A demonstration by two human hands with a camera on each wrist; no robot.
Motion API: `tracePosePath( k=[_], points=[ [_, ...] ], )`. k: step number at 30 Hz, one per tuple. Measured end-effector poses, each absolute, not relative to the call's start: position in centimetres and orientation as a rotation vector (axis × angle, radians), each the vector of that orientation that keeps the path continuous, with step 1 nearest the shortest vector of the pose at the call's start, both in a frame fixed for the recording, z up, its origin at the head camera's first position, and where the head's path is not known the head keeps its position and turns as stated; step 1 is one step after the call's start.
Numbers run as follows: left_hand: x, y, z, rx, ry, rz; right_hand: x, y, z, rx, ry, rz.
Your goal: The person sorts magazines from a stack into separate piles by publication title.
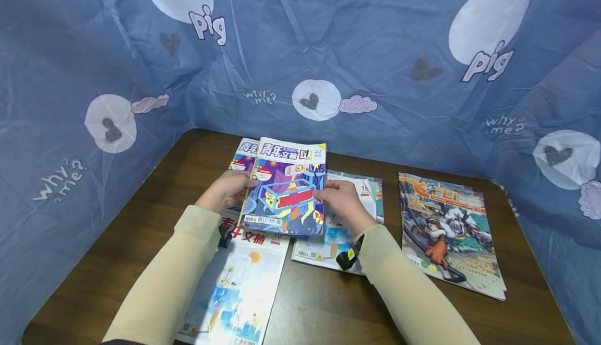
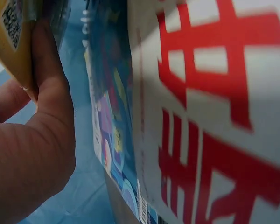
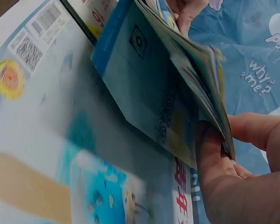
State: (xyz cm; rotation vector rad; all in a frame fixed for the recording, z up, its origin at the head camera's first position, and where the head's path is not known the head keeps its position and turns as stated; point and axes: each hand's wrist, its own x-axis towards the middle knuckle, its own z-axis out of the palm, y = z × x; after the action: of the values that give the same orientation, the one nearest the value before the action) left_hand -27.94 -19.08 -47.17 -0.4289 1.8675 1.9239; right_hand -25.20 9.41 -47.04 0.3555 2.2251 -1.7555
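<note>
In the head view both hands hold up a purple magazine (image 1: 288, 175) over the table. My left hand (image 1: 228, 188) pinches its left edge, while the right hand (image 1: 345, 199) grips the opposite edge between thumb and fingers. From the right wrist, the held magazine's page edges (image 3: 205, 70) fan slightly apart, with the fingers around its side. A similar purple magazine (image 1: 245, 149) shows partly behind it at the left. Below lie a white magazine (image 1: 244, 287) with red characters and, under the right hand, more white magazines (image 1: 312, 251).
A pile of magazines (image 1: 446, 230) with an orange-titled cover lies at the right of the brown wooden table (image 1: 319, 303). Blue printed cloth (image 1: 300, 47) hangs around the table's back and sides.
</note>
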Motion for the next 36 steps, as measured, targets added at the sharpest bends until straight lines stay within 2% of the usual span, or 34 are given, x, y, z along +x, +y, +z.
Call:
tracePosePath(
  k=[10,22,36],
  points=[
    [-29.3,-21.0,-47.2,-0.521,1.967,1.821,-25.7,7.2,-47.6,0.304,2.228,-1.761],
    [-31.2,-21.6,-46.7,-0.624,2.063,1.725,-27.3,5.2,-48.3,0.301,2.235,-1.765],
    [-33.0,-21.6,-47.8,-0.644,2.292,1.557,-28.4,3.9,-49.2,0.317,2.243,-1.826]
  ],
)
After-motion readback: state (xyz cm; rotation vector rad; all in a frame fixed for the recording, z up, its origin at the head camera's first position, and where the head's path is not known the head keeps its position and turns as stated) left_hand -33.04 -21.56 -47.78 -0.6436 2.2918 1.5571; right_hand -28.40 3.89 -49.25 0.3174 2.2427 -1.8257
